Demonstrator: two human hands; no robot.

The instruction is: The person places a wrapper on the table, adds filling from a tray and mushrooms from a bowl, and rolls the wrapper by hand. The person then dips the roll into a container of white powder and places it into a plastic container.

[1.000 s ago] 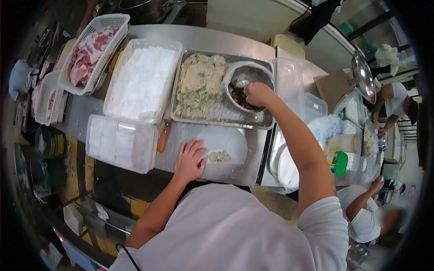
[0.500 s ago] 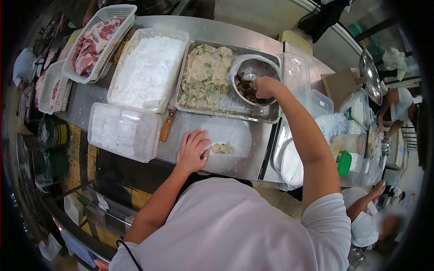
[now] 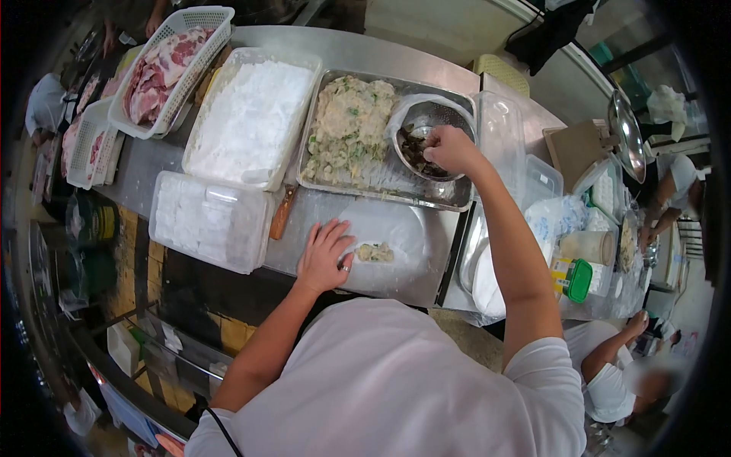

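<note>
My left hand (image 3: 326,257) rests on the steel table with fingers spread, at the left edge of a thin translucent sheet (image 3: 407,232). A small strip of pale filling with green bits (image 3: 375,253) lies on that sheet, just right of my thumb. My right hand (image 3: 455,150) is over a metal bowl (image 3: 464,122), its fingers bent together and reaching down to dark, leafy-looking pieces (image 3: 413,152). What the fingertips hold is hidden. The bowl stands in the right end of a metal tray (image 3: 350,192), beside a large mass of pale filling (image 3: 354,110).
Left of the tray are a tub of white powder (image 3: 247,114), a lidded clear box (image 3: 205,221) and a wooden handle (image 3: 282,213). A white basket of raw meat (image 3: 221,34) stands farther left. To the right are plastic containers, a green-lidded tub (image 3: 579,280) and other people.
My right hand has shifted slightly up and right over the bowl, and its forearm has swung a little. My left hand stays in place on the table.
</note>
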